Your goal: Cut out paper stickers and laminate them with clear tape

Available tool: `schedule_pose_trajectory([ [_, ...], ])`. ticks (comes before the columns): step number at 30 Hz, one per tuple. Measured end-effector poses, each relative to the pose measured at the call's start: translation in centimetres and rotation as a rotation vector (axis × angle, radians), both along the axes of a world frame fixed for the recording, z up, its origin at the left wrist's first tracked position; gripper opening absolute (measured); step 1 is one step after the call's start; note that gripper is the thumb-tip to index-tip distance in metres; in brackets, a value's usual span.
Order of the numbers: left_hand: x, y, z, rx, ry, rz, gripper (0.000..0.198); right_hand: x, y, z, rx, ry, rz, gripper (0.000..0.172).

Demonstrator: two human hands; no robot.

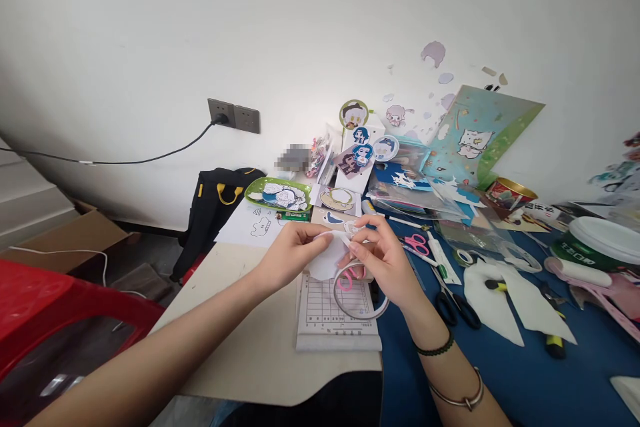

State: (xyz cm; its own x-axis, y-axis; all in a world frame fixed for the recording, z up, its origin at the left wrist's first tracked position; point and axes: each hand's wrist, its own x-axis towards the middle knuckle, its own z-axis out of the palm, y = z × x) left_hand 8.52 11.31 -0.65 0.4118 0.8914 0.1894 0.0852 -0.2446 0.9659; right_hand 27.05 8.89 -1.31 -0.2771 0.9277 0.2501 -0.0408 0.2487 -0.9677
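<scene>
My left hand [295, 250] pinches the upper left edge of a white paper piece [330, 259] between thumb and fingers. Close beside it, my right hand [384, 255] has its thumb and index finger together at the paper's right edge. A thin, pale tape roll [363, 315] hangs below the right hand, seemingly hooked on its fingers. Pink scissor handles [345, 279] show through and behind the ring; whether the right hand holds them I cannot tell. Underneath lies a printed form pad [340, 340] with a table grid.
A green tray [256, 192] of paper cutouts sits behind the hands. On the blue mat at right are black-handled scissors [456, 307], a glue tube [443, 257], white cut sheets [493, 303] and a tub [603, 247]. A red chair [65, 307] stands at left.
</scene>
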Motion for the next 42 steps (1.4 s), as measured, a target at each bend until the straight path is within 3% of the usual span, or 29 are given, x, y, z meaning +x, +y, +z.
schedule_pose_trajectory([
  [15,0.7,-0.9,0.6,-0.004,0.019,0.019,0.025,0.0,0.2,-0.4,-0.053,-0.050,-0.039,0.020],
  [20,1.3,-1.2,0.4,0.012,0.009,0.085,0.018,-0.2,0.0,-0.4,-0.016,-0.116,-0.070,0.018],
  [28,1.5,-1.0,-0.3,-0.028,0.026,0.205,0.025,-0.6,-0.2,-0.4,-0.037,-0.219,-0.112,0.019],
  [38,1.5,-0.7,0.0,-0.191,-0.043,0.165,0.026,-0.2,0.1,-0.3,-0.069,-0.242,-0.118,0.017],
  [42,1.2,-0.5,0.0,-0.128,-0.074,0.171,0.022,-0.2,-0.1,0.0,0.039,-0.235,-0.162,0.018],
])
